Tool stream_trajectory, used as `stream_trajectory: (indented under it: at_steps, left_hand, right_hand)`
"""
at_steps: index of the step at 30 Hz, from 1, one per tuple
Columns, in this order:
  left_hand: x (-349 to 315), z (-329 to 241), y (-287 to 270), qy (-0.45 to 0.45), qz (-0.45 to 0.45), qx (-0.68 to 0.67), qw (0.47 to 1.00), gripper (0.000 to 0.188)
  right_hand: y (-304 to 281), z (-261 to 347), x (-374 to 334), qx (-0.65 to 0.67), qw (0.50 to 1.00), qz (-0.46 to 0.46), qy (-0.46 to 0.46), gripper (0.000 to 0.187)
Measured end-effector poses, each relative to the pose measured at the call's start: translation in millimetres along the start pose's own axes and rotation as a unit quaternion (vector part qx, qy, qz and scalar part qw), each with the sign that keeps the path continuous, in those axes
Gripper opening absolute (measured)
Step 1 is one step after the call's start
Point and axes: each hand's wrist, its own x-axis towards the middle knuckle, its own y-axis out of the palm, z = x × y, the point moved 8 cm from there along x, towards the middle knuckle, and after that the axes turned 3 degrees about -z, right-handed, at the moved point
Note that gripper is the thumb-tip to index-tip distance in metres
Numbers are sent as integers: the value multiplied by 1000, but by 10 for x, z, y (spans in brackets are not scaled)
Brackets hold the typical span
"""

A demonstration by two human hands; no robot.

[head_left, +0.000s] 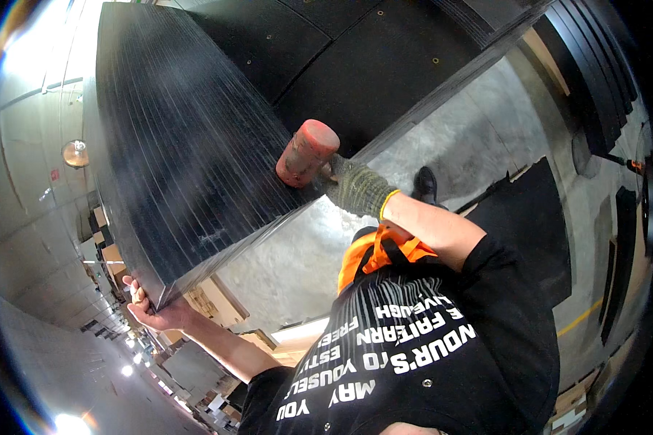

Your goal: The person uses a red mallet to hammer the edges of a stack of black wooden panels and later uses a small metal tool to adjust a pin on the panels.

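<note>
A tall stack of thin black panels (196,145) leans across the left and middle of the view, its many layered edges showing as fine lines. My right hand (359,190), in a grey-green knit glove with a yellow cuff, is closed around a mallet, its handle mostly hidden. The mallet's worn red head (306,154) is at the right side of the stack's edges; whether it touches them I cannot tell. My bare left hand (152,308) cups the stack's lower left corner, palm against it, fingers apart and slightly bent.
More black panels with small holes (363,72) lie beyond the stack. A black sheet (530,225) is on the right, with stacked dark boards (588,72) at upper right. Pale wooden boards (214,301) are below the stack. A dark shoe (425,185) stands on the grey floor.
</note>
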Motion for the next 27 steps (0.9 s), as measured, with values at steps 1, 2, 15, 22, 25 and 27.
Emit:
stream_trajectory:
  at_steps: [1,2,15,22,25,27]
  left_hand:
    - [-5,8,-21,-5,8,-5,1000,42]
    - [5,10,-58,-9,15,-10,1000,42]
    - [38,1,-86,1,-5,-7,1000,40]
    - [23,12,-107,-9,-8,-9,1000,40]
    - [26,7,-107,-1,6,-10,1000,41]
    - [2,2,-97,2,-5,2,1000,41]
  right_hand:
    - [-41,-34,6,6,997,22,67,26]
    - [-144,8,44,12,990,46,132,26]
    - [-97,-207,-21,-1,992,8,125,31]
    - [-83,-370,-38,-38,990,12,132,28]
    - [35,-309,-157,11,991,52,119,23]
    - [-31,-336,-167,5,988,67,137,23]
